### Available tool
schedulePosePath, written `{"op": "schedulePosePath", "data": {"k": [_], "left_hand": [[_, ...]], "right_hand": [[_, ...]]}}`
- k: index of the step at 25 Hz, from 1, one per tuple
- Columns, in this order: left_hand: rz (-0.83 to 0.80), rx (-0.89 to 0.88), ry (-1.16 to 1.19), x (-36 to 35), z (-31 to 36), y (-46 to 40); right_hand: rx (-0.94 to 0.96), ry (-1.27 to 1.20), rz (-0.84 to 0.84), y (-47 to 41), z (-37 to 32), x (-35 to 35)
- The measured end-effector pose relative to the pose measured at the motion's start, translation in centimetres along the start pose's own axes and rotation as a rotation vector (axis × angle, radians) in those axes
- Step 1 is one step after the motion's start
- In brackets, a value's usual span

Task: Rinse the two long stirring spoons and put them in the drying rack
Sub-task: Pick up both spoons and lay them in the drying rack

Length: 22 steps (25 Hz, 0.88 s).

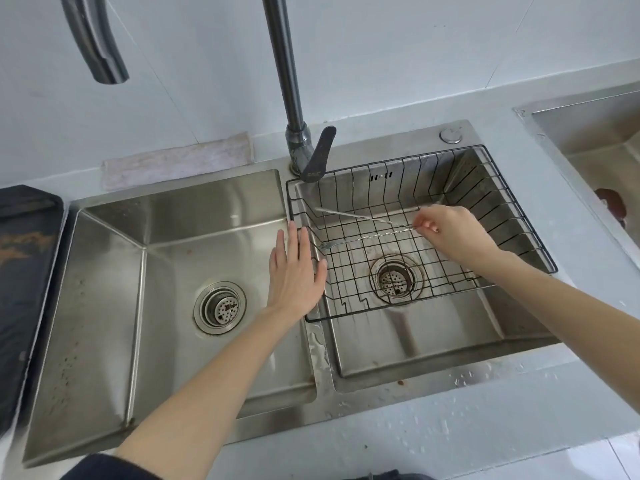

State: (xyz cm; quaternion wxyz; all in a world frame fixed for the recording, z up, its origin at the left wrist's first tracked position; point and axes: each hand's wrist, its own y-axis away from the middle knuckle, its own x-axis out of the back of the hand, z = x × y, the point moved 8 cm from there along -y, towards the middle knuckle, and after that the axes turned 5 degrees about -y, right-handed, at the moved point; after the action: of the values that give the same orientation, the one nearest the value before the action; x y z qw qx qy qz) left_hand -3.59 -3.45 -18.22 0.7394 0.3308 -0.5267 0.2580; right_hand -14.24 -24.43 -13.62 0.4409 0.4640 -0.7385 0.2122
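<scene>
Now: right hand (450, 230) pinches the ends of two spoons (367, 237) lying in the rack (519, 223), shafts pointing left toward the sink divider. Second spoon's contact seems likely, hard to see. Left hand (294, 275) open, empty, near bowls.

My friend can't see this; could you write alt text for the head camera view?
A right hand lays two long stirring spoons in a wire drying rack over the right sink basin; the open left hand hovers beside.
</scene>
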Motion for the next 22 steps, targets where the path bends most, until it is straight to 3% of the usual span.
{"op": "schedulePosePath", "data": {"k": [13,22], "left_hand": [[0.060,-0.005,0.010,-1.0,0.3,0.4],[0.075,-0.008,0.074,-0.6,0.4,0.5]], "right_hand": [[0.015,0.170,-0.291,-0.1,3.6,-4.5],[-0.021,0.207,-0.338,-0.2,4.4,-5.9]]}}
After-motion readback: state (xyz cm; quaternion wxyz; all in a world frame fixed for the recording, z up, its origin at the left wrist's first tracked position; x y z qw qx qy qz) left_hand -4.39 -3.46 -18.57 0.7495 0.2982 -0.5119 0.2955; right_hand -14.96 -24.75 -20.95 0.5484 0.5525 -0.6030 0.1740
